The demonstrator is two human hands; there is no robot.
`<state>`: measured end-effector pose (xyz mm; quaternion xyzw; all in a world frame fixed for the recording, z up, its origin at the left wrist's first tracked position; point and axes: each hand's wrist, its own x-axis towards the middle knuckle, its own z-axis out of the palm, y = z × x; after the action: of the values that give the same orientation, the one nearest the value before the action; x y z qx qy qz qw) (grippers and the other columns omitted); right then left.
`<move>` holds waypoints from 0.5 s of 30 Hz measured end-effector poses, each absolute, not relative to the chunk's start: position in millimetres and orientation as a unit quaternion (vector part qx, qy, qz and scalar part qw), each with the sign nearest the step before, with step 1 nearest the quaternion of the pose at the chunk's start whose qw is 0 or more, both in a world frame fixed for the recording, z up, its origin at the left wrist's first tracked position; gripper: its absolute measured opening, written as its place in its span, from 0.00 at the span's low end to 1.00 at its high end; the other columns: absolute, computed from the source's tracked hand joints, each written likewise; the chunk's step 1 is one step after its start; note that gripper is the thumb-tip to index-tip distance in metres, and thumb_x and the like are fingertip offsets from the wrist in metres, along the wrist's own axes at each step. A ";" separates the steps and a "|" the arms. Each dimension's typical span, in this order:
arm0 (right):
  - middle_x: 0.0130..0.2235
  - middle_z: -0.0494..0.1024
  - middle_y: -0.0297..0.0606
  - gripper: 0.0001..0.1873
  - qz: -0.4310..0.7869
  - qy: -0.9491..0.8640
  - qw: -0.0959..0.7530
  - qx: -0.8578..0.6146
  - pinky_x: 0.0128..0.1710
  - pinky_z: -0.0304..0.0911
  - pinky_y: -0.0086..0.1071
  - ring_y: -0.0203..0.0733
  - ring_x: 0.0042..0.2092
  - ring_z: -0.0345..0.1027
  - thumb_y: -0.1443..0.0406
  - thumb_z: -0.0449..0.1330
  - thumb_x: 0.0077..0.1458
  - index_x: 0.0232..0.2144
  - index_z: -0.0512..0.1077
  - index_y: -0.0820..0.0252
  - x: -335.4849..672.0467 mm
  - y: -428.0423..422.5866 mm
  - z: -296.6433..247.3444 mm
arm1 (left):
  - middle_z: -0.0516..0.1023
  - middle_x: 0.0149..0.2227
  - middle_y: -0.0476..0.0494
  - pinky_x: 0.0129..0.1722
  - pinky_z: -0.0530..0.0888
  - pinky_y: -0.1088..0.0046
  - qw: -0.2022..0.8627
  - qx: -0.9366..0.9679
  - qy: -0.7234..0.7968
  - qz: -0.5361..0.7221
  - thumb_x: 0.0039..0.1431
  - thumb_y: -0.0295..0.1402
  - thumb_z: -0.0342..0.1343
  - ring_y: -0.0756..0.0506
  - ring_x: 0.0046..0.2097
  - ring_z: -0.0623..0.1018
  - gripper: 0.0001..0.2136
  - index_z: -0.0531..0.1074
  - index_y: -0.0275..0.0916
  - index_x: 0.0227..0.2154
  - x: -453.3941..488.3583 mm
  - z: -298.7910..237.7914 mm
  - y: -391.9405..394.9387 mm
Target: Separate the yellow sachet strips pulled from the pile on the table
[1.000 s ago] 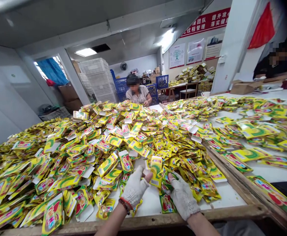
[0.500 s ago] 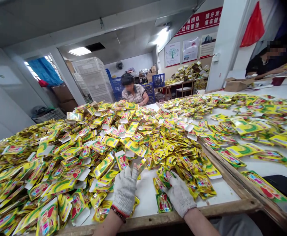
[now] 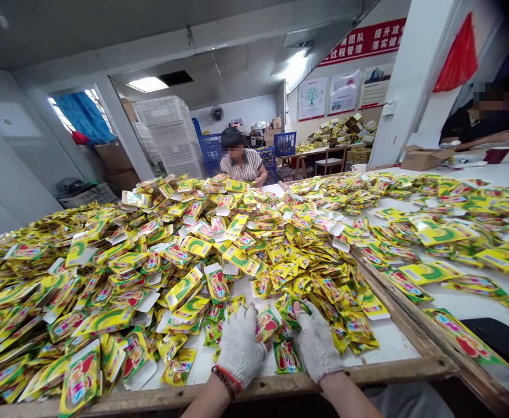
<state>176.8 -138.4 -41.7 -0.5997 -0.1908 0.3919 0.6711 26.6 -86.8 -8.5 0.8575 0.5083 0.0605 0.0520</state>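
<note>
Lying on the left: a big heap of yellow sachets (image 3: 106, 273) covers the counter (image 3: 393, 342).
Left hand (image 3: 239, 345): gloved, palm down on small sachets near the front wooden edge (image 3: 150, 397); fingers are bent over them, grip I cannot tell.
Packet (image 3: 267, 322): yellow and red, between both hands, touching the left one.
Right hand (image 3: 315, 342): gloved, fingers curled on a green-yellow sachet (image 3: 289, 307).
Far right: more sachets on a second counter (image 3: 476, 302), behind a wooden rail (image 3: 393, 302).
</note>
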 end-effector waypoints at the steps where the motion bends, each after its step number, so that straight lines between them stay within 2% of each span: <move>1: 0.42 0.79 0.42 0.22 0.383 -0.201 0.670 -0.604 0.38 0.72 0.37 0.48 0.41 0.74 0.49 0.56 0.51 0.43 0.69 0.57 178.3 -138.6 -39.8 | 0.70 0.50 0.35 0.49 0.66 0.57 0.062 0.858 0.505 0.071 0.47 0.37 0.60 0.33 0.51 0.69 0.26 0.67 0.39 0.51 24.6 -8.9 -86.9; 3: 0.42 0.80 0.41 0.23 0.371 -0.244 0.654 -0.613 0.43 0.71 0.37 0.49 0.44 0.74 0.51 0.59 0.50 0.43 0.71 0.58 182.4 -139.0 -35.8 | 0.69 0.52 0.36 0.51 0.66 0.60 0.088 0.857 0.498 0.102 0.46 0.33 0.58 0.35 0.53 0.69 0.23 0.68 0.39 0.49 15.6 -6.6 -89.0; 6: 0.41 0.80 0.41 0.20 0.342 -0.364 0.596 -0.628 0.46 0.69 0.37 0.49 0.45 0.73 0.54 0.59 0.50 0.41 0.75 0.60 190.0 -140.6 -29.8 | 0.68 0.54 0.35 0.54 0.66 0.65 0.136 0.853 0.487 0.128 0.44 0.31 0.56 0.37 0.55 0.68 0.27 0.64 0.37 0.52 -1.9 0.9 -95.5; 10: 0.34 0.82 0.38 0.13 0.337 -0.523 0.467 -0.628 0.38 0.68 0.32 0.45 0.37 0.73 0.59 0.59 0.50 0.32 0.79 0.60 200.2 -145.2 -17.6 | 0.72 0.50 0.39 0.51 0.68 0.64 0.157 0.865 0.460 0.125 0.44 0.32 0.56 0.38 0.51 0.72 0.24 0.66 0.41 0.49 -17.5 6.8 -102.8; 15: 0.28 0.80 0.33 0.10 0.327 -0.636 0.322 -0.621 0.30 0.63 0.27 0.39 0.30 0.70 0.64 0.58 0.48 0.30 0.80 0.59 201.1 -150.1 2.7 | 0.71 0.52 0.41 0.53 0.69 0.64 0.191 0.886 0.403 0.126 0.41 0.29 0.57 0.38 0.53 0.71 0.26 0.67 0.44 0.48 -20.8 3.9 -107.7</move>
<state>201.1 -150.1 2.7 -0.6207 -0.6360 0.3268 0.3216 -20.8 -107.7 3.9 0.8859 0.4035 0.1258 0.1913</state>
